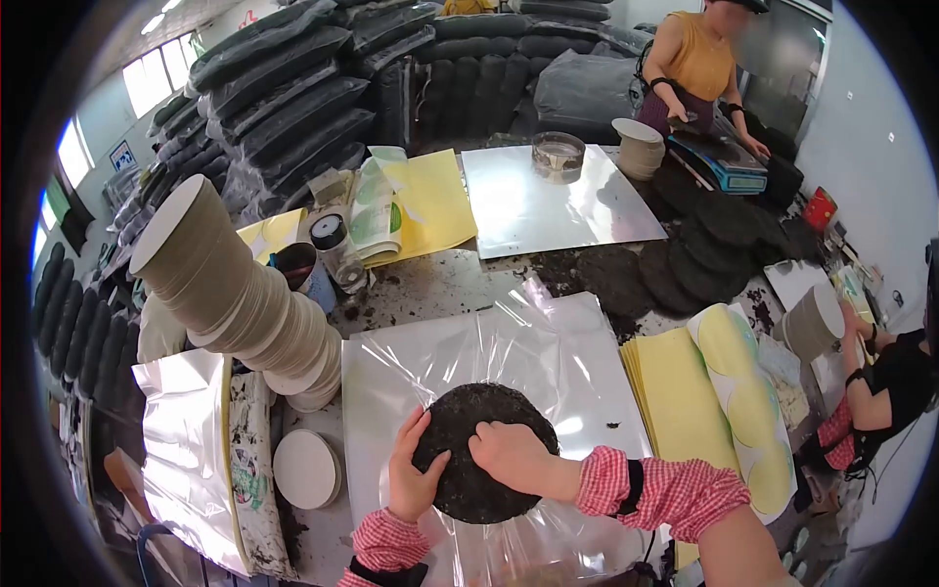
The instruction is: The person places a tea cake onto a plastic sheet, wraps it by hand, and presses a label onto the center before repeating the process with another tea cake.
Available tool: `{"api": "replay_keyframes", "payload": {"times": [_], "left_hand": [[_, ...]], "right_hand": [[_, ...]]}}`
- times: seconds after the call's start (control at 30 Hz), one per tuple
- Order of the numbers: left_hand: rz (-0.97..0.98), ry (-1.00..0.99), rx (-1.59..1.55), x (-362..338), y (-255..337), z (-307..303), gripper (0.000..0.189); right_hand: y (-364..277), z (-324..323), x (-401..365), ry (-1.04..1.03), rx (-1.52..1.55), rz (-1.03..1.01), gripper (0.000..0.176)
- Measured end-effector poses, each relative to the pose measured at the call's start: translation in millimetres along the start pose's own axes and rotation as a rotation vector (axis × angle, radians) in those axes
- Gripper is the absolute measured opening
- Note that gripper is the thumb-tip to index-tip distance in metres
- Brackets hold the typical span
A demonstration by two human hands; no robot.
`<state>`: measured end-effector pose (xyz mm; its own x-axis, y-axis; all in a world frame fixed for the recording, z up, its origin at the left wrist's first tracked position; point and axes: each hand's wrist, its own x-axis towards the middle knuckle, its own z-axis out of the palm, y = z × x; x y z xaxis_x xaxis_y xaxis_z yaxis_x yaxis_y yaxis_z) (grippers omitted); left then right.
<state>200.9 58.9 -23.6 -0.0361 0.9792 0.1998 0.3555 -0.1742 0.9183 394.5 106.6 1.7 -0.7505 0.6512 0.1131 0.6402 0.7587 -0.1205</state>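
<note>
A dark, rough, round cake (489, 401) of pressed flaky material lies on clear plastic film (469, 548) spread over a pale sheet in front of me. My left hand (414, 470) grips the cake's left edge, its thumb on top and its fingers along the rim. On the cake's upper face rests my right hand (516, 458), closed with curled fingers. Whatever the right fingers hold, if anything, is hidden beneath them. Wrinkles in the film fan out beyond the cake's far side.
Tall stacks of round card discs (235, 293) lean at left. Yellow printed sheets (675, 391) lie at right, with dark cakes (685, 264) behind. A jar (337, 249) and a metal ring (558, 157) stand farther back. One person (694, 68) handles a scale (719, 161); another (885, 382) works at right.
</note>
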Motion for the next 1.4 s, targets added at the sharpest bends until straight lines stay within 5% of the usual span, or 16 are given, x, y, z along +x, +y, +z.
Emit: {"api": "replay_keyframes", "payload": {"times": [0.1,0.13,0.2,0.33,0.4,0.47,0.53,0.6,0.8,0.97,1.13,1.2,1.23,1.3,1.33,1.4], "left_hand": [[-0.008,0.037,0.009,2,2,-3,0.061],[0.015,0.023,0.039,3,5,-2,0.057],[0.026,-0.010,0.065,10,9,3,0.052],[0.182,-0.084,0.504,22,17,15,0.044],[0.349,-0.219,0.851,27,40,8,0.057],[0.324,-0.464,0.751,38,49,0,0.081],[0.077,-0.794,0.960,45,47,4,0.101],[0.156,-0.829,1.027,45,36,14,0.107],[0.130,-0.529,1.225,30,-2,50,0.034],[0.496,-0.560,0.981,27,39,7,0.013],[0.314,-0.807,0.660,-13,35,10,0.019],[0.231,-0.802,0.696,-5,34,13,0.019],[0.248,-0.756,0.614,-6,40,6,0.013],[0.432,-0.451,0.396,-13,56,-24,0.008],[0.350,-0.229,0.496,-26,50,-44,0.009],[0.030,0.163,0.555,-47,31,-74,0.010]], "right_hand": [[15,-15,-14,0.120,0.433,-0.018,0.030],[26,-16,-18,0.272,0.304,-0.184,0.065],[26,-13,-23,0.019,0.260,-0.204,0.087],[20,-2,-21,-0.114,0.165,-0.166,0.098],[20,5,-19,-0.073,0.121,-0.173,0.104],[17,6,-16,-0.139,0.105,-0.139,0.111],[14,13,-14,-0.164,0.119,-0.082,0.110],[14,20,-10,-0.172,0.157,-0.038,0.109],[0,66,-6,-0.025,-0.090,0.123,0.083],[18,8,-17,-0.123,0.317,0.054,0.037],[12,11,-37,-0.102,0.130,-0.025,0.024],[10,9,-17,-0.404,-0.012,0.032,0.023],[16,9,-23,-0.335,0.044,0.006,0.018],[25,-8,-56,0.291,0.400,0.059,0.015],[27,-26,-72,0.557,0.297,0.101,0.024],[43,-25,-119,0.644,0.190,0.438,0.041]]}}
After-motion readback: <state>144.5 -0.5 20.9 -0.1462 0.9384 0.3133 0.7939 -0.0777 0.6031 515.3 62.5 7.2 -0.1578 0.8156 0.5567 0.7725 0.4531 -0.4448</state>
